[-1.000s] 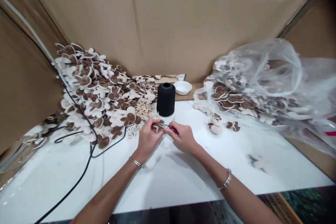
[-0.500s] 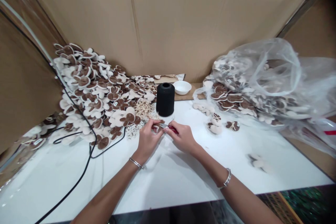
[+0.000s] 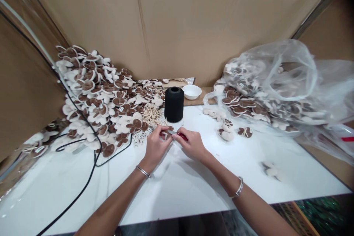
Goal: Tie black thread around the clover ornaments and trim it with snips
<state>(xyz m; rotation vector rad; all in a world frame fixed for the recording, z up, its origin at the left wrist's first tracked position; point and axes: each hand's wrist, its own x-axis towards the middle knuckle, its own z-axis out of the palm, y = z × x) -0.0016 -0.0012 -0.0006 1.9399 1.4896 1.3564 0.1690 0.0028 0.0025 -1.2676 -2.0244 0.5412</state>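
Just in front of the black thread cone [image 3: 174, 105], my two hands meet over the white table. My left hand [image 3: 158, 139] pinches a small brown fabric piece [image 3: 169, 129], mostly covered by the fingers. In my right hand [image 3: 191, 143] is a red-handled tool [image 3: 182, 136] with a short metal blade, its tip at the brown piece. Whether it is a knife or snippers I cannot make out. Left of my hands lie a heap of cream cord bits [image 3: 153, 115] and small white printed pieces [image 3: 139, 137].
A tall pile of brown and cream plush pieces [image 3: 102, 96] fills the left side, with a black cable [image 3: 95, 162] across it. A white bowl [image 3: 192, 92] stands behind the cone. On the right are plastic bags [image 3: 293, 77] of pieces and a few loose ones, including a bow-tied piece [image 3: 245, 132].
Both hands stay in nearly the same place, holding the brown piece and the red-handled tool. Only a slight shift of the tool's blade shows.
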